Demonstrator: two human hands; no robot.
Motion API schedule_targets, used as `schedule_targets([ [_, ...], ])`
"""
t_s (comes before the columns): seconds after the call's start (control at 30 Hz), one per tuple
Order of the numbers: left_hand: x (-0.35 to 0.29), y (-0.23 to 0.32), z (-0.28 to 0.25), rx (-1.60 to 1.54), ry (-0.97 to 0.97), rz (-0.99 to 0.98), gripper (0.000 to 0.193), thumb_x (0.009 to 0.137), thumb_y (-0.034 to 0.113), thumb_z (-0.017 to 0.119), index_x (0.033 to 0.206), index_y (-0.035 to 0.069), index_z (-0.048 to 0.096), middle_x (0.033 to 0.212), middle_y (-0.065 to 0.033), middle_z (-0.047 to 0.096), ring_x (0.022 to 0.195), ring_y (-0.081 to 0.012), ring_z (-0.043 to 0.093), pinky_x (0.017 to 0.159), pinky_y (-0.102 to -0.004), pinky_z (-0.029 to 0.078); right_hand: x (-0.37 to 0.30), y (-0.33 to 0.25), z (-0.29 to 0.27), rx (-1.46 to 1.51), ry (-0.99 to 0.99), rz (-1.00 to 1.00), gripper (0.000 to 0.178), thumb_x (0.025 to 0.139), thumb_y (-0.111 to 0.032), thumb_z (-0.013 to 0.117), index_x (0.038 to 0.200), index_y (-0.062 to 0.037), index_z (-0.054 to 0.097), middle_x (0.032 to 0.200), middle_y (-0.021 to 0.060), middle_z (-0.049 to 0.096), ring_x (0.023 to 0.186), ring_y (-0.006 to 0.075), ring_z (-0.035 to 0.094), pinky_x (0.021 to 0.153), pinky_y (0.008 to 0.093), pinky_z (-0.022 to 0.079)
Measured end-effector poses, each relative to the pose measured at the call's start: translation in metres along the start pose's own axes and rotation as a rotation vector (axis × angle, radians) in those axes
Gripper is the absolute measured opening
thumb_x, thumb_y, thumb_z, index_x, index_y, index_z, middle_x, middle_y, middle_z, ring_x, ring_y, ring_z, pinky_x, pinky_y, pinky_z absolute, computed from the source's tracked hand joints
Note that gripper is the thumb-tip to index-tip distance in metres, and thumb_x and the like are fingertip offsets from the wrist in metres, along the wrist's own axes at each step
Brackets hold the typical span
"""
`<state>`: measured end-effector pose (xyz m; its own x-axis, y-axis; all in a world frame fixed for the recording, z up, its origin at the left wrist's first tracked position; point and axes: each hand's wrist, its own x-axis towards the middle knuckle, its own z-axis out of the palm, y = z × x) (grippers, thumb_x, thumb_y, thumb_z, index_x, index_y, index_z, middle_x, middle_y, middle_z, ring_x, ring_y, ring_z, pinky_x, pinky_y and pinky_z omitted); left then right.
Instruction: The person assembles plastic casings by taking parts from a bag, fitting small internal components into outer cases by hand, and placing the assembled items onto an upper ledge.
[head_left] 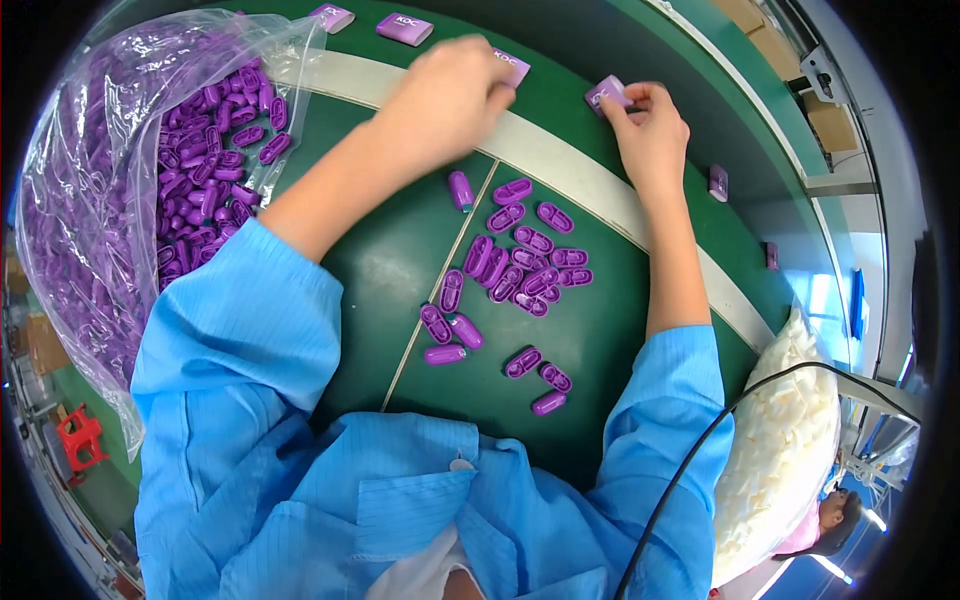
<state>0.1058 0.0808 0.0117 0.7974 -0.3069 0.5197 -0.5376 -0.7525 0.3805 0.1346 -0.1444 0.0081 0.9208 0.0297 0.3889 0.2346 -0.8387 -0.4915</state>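
My left hand [450, 95], slightly blurred, reaches over the white strip with its fingers and thumb closed at the edge of a small purple box [513, 66]. My right hand [655, 135] pinches another small purple box [605, 95] between thumb and fingers, at the far side of the green surface. Between my forearms, purple oval plastic shells [533, 240] lie loosely grouped on the green worktop [385, 250]. Most show their hollow side; a few closed purple capsule-shaped pieces [460, 190] lie among them.
A large clear plastic bag [90, 190] of purple shells stands at the left. More small boxes [404, 29] sit along the far green strip. At the right are a bulging bag of cream-white pieces [785, 430] and a black cable [700, 440]. A red stool [80, 438] stands on the floor.
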Motion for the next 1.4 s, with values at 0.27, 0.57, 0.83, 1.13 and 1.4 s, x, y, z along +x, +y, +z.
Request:
schedule_targets([
  [0.27,-0.052,0.022,-0.018,-0.138,-0.255,0.499,0.028,0.067,-0.003,0.060,0.093,0.005,0.065,0.096,-0.0064,0.061,0.092,-0.0214,0.055,0.075,-0.0316,0.050,-0.070,-0.032,-0.026,0.737,-0.231,0.230,0.034,0.082,-0.008,0.061,0.113,0.0031,0.051,0.090,0.0105,0.061,0.069,0.0120,0.060,0.065,0.0237,0.050],
  [0.57,-0.028,0.025,-0.015,-0.870,-0.259,-0.403,0.028,0.083,0.009,0.062,0.110,0.003,0.062,0.077,-0.0046,0.064,0.065,-0.0068,0.058,0.062,-0.0196,0.047,-0.058,-0.048,-0.019,1.134,-0.464,0.404,0.030,0.083,-0.011,0.063,0.107,0.0038,0.053,0.091,0.0094,0.062,0.074,0.0111,0.061,0.071,0.0220,0.052],
  [0.83,-0.031,0.017,-0.008,-1.098,-0.243,-0.426,0.035,0.084,0.009,0.062,0.118,0.002,0.056,0.088,-0.0071,0.065,0.074,-0.0085,0.060,0.070,-0.0223,0.051,-0.062,-0.052,-0.012,1.161,-0.437,0.396,0.029,0.082,-0.008,0.063,0.106,0.0045,0.054,0.093,0.0113,0.063,0.078,0.0126,0.062,0.072,0.0222,0.052],
  [1.13,-0.032,0.022,-0.016,-1.102,-0.238,-0.443,0.026,0.079,0.007,0.066,0.102,-0.006,0.063,0.083,-0.0114,0.067,0.071,-0.0121,0.063,0.066,-0.0232,0.052,-0.068,-0.057,-0.020,1.125,-0.389,0.326,0.026,0.078,0.000,0.065,0.102,0.0042,0.056,0.091,0.0113,0.064,0.078,0.0125,0.062,0.073,0.0236,0.052],
  [1.4,-0.037,0.029,-0.018,-0.642,-0.144,-0.191,0.025,0.080,0.007,0.066,0.103,-0.002,0.063,0.085,-0.0109,0.068,0.075,-0.0100,0.063,0.070,-0.0227,0.052,-0.069,-0.056,-0.022,1.035,-0.372,0.271,0.028,0.076,0.004,0.066,0.103,0.0049,0.057,0.093,0.0125,0.064,0.082,0.0134,0.062,0.075,0.0229,0.052],
])
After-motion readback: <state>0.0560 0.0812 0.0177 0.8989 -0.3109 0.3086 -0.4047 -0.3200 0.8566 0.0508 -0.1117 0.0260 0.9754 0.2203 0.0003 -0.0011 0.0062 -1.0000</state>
